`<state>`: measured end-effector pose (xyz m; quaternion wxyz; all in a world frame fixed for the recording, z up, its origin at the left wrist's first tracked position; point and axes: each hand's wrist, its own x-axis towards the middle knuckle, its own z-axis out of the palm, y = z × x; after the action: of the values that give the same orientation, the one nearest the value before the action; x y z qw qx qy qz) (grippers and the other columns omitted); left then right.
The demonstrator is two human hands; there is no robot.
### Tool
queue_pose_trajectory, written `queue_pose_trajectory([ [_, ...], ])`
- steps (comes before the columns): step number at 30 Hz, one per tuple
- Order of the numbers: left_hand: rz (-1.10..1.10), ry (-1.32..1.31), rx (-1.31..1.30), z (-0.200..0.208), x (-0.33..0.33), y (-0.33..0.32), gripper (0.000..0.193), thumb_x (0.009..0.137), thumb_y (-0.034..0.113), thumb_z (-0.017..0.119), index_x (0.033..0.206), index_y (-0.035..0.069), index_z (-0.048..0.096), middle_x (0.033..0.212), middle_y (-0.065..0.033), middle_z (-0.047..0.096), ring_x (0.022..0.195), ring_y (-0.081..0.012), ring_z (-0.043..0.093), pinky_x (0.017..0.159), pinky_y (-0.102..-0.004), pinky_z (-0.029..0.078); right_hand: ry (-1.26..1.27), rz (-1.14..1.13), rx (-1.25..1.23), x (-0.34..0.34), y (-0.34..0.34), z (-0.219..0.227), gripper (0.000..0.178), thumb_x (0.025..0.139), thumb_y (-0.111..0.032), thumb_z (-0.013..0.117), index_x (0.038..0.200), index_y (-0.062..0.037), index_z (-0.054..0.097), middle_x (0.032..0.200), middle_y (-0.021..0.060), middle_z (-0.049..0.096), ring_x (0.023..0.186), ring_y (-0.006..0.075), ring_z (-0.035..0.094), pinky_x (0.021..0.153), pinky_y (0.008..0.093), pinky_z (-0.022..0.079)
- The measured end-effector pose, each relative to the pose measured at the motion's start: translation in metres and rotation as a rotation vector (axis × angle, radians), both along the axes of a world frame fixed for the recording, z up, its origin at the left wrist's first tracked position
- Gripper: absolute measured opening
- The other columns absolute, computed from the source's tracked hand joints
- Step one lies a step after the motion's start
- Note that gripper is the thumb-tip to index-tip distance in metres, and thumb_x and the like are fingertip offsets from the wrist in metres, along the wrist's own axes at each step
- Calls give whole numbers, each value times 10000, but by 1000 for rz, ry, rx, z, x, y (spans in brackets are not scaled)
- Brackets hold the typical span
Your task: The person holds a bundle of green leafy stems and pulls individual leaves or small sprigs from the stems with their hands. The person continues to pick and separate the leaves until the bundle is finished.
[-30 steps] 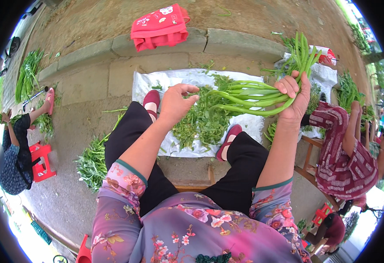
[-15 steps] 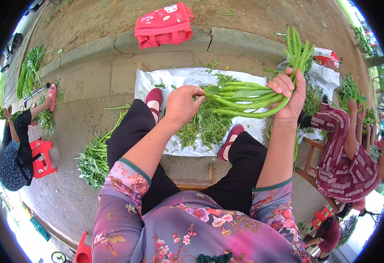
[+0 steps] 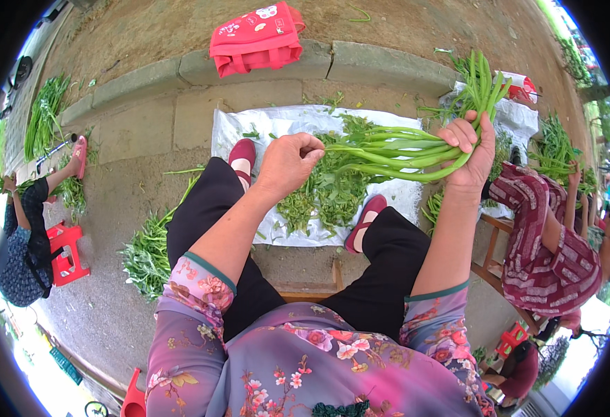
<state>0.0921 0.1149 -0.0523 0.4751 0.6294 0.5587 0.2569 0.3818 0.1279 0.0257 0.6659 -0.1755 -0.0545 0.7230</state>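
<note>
A bundle of long green vegetable stalks (image 3: pixel 409 149) is gripped in my right hand (image 3: pixel 473 149), bent so that one part points left and the other rises above the fist. My left hand (image 3: pixel 287 163) pinches the thin tip of one stalk at the bundle's left end. Below both hands, a white plastic sheet (image 3: pixel 249 121) lies on the ground, with a heap of plucked green leaves (image 3: pixel 329 201) on it. By my left leg rests a pile of leafy stalks (image 3: pixel 145 250).
A red fabric bag (image 3: pixel 256 42) sits on the stone kerb (image 3: pixel 381 66) ahead. At left, a person sits by a red plastic stool (image 3: pixel 67 254) and more stalks (image 3: pixel 44 115). At right, a person in patterned maroon clothes (image 3: pixel 548 243) sits beside greens (image 3: pixel 555 146).
My right hand has shifted slightly right with the bundle. My left hand has moved a little left, still pinching a stalk tip. The person at right has lowered a hand to the greens.
</note>
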Motion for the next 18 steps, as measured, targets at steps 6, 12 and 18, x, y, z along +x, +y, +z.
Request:
queue_pose_trajectory([
  [6, 1, -6, -13, -4, 1, -1, 128, 776, 119, 637, 848, 16, 661, 702, -100, 645, 631, -172, 607, 614, -299, 476, -7, 4, -4, 4, -1, 1, 230, 897, -242, 514, 833, -32, 584, 529, -11, 386, 456, 115, 382, 555, 298, 354],
  [12, 135, -286, -347, 2, 0, 1, 93, 783, 49, 619, 832, -30, 634, 713, -35, 632, 642, -75, 549, 610, -218, 440, -4, 1, -6, 0, -2, 2, 231, 899, -243, 514, 835, -33, 584, 531, -12, 384, 453, 115, 377, 556, 298, 353],
  [18, 202, -481, -558, 5, -6, 2, 96, 770, 79, 635, 819, -3, 634, 730, -43, 639, 625, -75, 545, 567, -199, 409, 15, 13, -7, -3, -4, 4, 227, 898, -239, 515, 840, -31, 585, 531, -12, 384, 455, 116, 375, 556, 297, 352],
])
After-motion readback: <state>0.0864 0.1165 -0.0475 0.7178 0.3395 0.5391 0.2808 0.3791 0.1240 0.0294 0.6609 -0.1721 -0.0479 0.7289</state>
